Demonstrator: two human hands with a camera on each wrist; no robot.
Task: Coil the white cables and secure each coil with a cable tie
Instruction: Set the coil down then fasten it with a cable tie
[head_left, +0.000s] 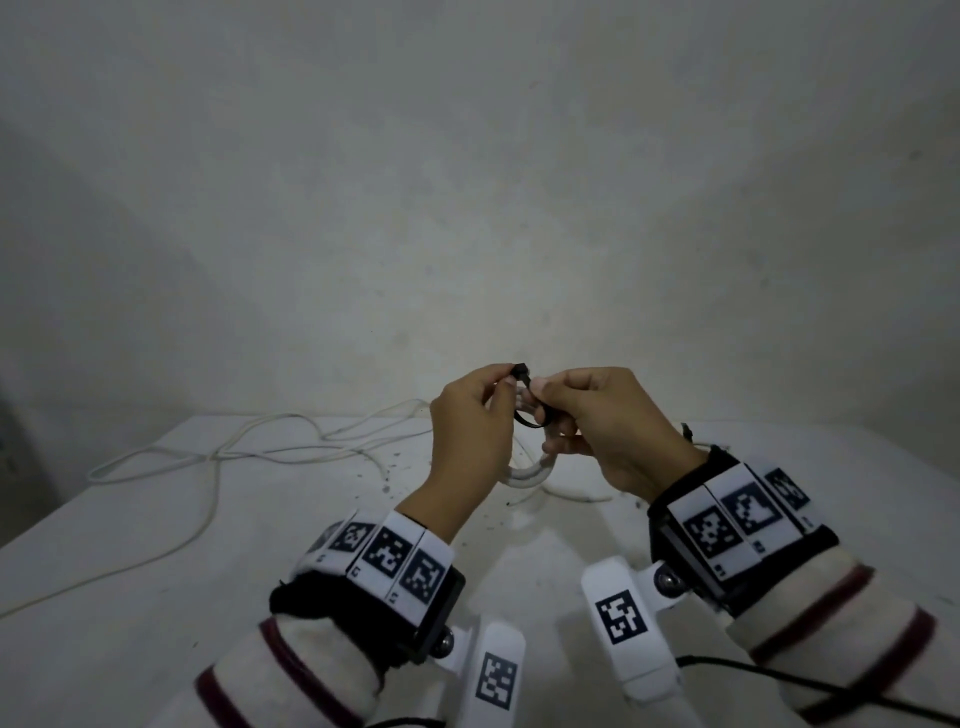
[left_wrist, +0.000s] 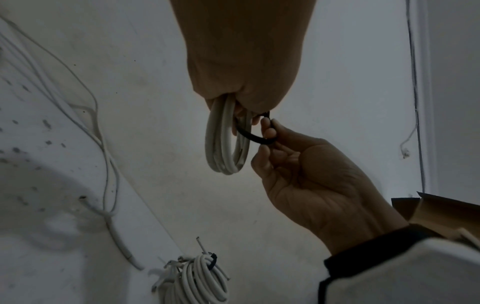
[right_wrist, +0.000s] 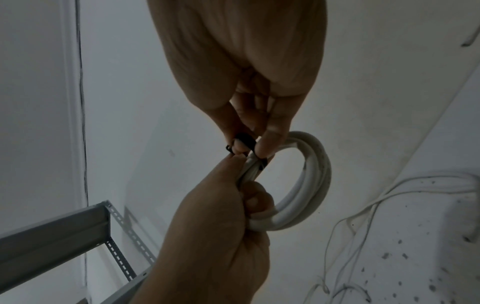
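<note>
L hand (head_left: 470, 423) grips white coil (right_wrist: 306, 185) by its top, lifted over table (head_left: 156, 545) | coil hangs down below fist, ring upright | R hand (head_left: 608, 415) pinches black cable tie (left_wrist: 255, 136), looped round coil top, btw both hands | loose cables (head_left: 234, 447) on table far-left
</note>
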